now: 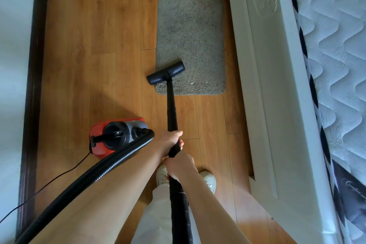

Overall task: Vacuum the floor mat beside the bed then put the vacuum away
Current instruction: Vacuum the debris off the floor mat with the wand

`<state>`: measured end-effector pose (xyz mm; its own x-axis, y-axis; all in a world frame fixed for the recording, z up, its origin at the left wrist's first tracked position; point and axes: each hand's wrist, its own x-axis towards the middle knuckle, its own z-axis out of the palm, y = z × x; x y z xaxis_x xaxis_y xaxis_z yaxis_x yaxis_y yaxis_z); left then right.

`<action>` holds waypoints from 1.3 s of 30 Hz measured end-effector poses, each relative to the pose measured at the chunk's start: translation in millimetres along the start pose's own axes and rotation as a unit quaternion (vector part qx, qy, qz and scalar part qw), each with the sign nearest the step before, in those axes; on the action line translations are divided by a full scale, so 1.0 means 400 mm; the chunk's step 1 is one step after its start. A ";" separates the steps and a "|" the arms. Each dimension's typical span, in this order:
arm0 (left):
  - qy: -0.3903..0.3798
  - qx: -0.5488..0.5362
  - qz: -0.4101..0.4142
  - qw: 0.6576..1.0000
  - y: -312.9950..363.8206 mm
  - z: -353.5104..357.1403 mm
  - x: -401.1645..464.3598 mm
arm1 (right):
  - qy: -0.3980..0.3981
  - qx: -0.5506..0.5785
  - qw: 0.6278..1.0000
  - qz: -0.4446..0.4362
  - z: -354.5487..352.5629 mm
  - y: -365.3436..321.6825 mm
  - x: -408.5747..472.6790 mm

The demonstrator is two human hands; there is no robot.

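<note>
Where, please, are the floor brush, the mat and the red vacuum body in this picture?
floor brush [166, 72]: head view, middle of the black brush bar.
mat [191, 31]: head view, bare pile at its middle.
vacuum body [99, 146]: head view, red shell near its lower left.

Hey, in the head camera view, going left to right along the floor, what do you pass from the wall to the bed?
Dark baseboard → red vacuum body → black floor nozzle → grey floor mat → white bed frame → quilted mattress.
</note>
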<state>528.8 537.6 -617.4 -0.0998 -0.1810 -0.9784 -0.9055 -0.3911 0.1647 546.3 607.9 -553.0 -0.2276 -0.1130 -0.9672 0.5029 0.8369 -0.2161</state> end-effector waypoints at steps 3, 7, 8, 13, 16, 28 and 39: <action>-0.023 -0.071 -0.028 0.997 -0.006 0.011 0.004 | 0.038 -0.032 0.999 -0.004 -0.008 0.008 -0.006; -0.062 -0.151 -0.030 0.986 -0.013 0.010 0.010 | 0.084 -0.094 0.992 -0.028 -0.028 0.015 -0.019; -0.068 -0.165 -0.025 0.984 -0.013 0.005 0.011 | 0.087 -0.100 0.991 -0.035 -0.030 0.015 -0.021; -0.047 -0.152 -0.014 0.987 0.008 -0.029 -0.001 | 0.070 -0.090 0.992 -0.054 -0.014 -0.006 -0.021; -0.036 -0.113 -0.018 0.993 0.020 -0.032 -0.001 | 0.067 -0.071 0.994 -0.049 -0.004 -0.015 -0.016; -0.055 -0.018 0.012 0.998 -0.031 0.134 -0.033 | 0.074 0.028 0.997 0.026 -0.071 0.106 -0.033; -0.064 0.085 0.026 0.994 -0.105 0.227 -0.075 | 0.059 0.132 0.989 0.040 -0.101 0.227 -0.070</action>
<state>532.3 641.1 -606.2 -0.1896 -0.0753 -0.9790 -0.9532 -0.2252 0.2019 564.4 708.7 -540.2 -0.2658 0.0252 -0.9637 0.7202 0.6697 -0.1811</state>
